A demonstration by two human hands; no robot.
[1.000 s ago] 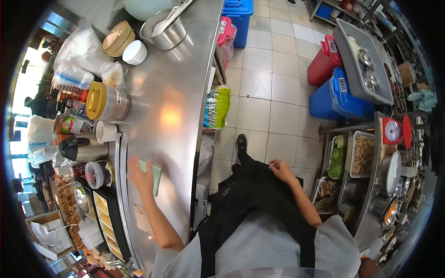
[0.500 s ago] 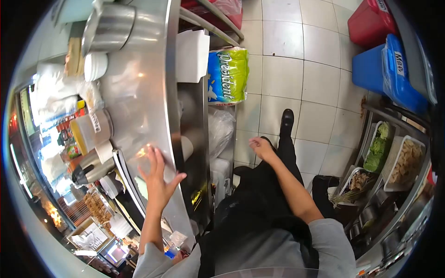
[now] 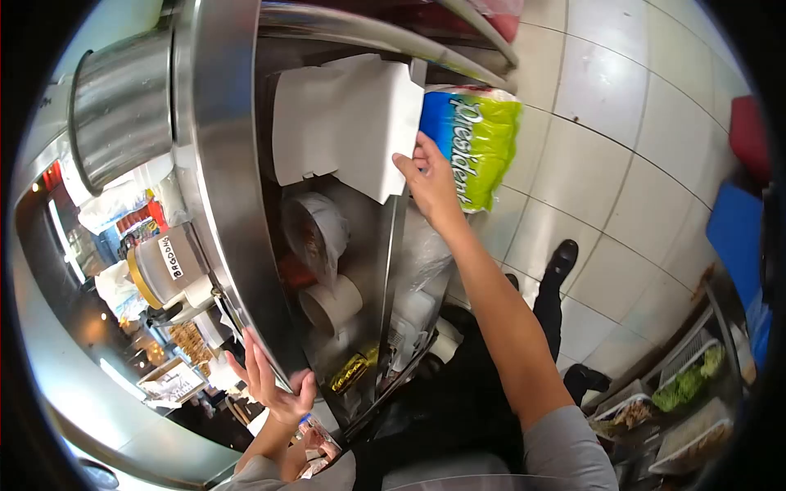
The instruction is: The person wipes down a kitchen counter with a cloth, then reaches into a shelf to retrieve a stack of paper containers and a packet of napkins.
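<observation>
My right hand reaches to the shelf under the counter, its thumb and fingers closed on the edge of a white paper box. The box has upright folded flaps and leans out past the shelf front. Right beside that hand is a green and blue "President" pack. My left hand is open, fingers apart, by the edge of the steel counter, with nothing in it.
On the shelf below the box are a plastic-wrapped round item and a pale cylinder. A large steel pot and a labelled tub stand on the counter. Food trays, one with green leaves, are at lower right.
My right hand has moved from over the floor up to the white box and taken its edge. The view has shifted closer to the shelf. My left hand now appears lower, at the counter edge.
</observation>
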